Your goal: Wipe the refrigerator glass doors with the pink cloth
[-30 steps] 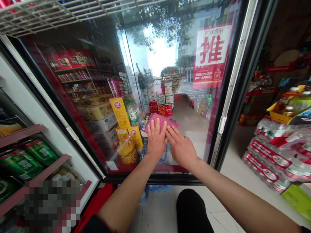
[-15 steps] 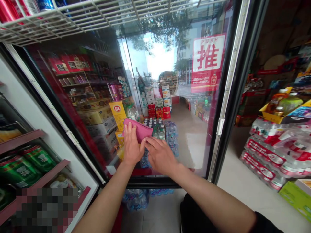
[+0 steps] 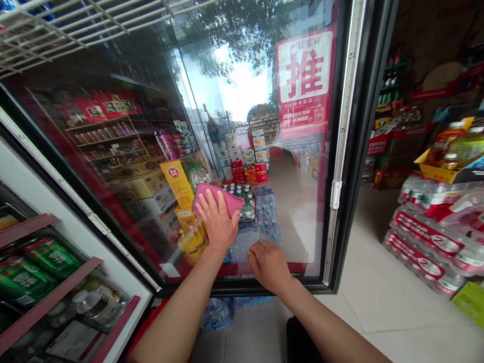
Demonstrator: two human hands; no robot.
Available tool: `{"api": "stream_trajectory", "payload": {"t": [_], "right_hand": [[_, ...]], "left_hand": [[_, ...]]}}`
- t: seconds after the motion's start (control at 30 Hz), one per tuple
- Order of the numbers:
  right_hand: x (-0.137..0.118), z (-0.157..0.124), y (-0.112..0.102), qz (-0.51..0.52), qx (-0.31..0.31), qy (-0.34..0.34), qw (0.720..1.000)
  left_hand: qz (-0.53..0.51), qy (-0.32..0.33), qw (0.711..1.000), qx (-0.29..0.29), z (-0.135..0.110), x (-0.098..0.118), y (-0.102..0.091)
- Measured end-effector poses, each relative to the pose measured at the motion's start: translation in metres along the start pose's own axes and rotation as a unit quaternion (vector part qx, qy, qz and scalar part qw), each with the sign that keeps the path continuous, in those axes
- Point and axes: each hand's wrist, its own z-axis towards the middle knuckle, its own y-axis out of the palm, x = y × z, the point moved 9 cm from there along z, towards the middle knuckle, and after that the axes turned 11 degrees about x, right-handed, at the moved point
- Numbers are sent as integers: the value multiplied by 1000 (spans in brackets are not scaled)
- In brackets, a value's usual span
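A folded pink cloth (image 3: 231,202) lies flat against the glass door (image 3: 295,201) of a drinks cooler. My left hand (image 3: 218,217) presses on it, fingers spread over its face and thumb at its lower right edge. To the lower right, my right hand (image 3: 270,264) is loosely closed with its fingers curled, low in front of the glass and apart from the cloth. I see nothing in it, and I cannot tell whether its knuckles touch the glass.
A white wire shelf (image 3: 83,30) juts in at the upper left. Green cans (image 3: 38,264) stand on cooler shelves at the left. A red and white sticker (image 3: 305,83) is on the glass. Packs of bottles (image 3: 434,237) are stacked on the floor at the right.
My right hand has left the cloth's edge, moved down and right, and curled its fingers. My left hand stays on the cloth, slightly further right, its fingers more spread. The view has shifted.
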Motion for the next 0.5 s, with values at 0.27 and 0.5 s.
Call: {"api": "stream_trajectory", "payload": {"t": [0.27,0.5], "right_hand": [[11,-55,45,3,-127,31,991],[15,-65,56,23,-127,59,990]], "left_hand": [[28,111,992,-44,-2,55,21],[-4,212,969,-129,-8,124,44]]}}
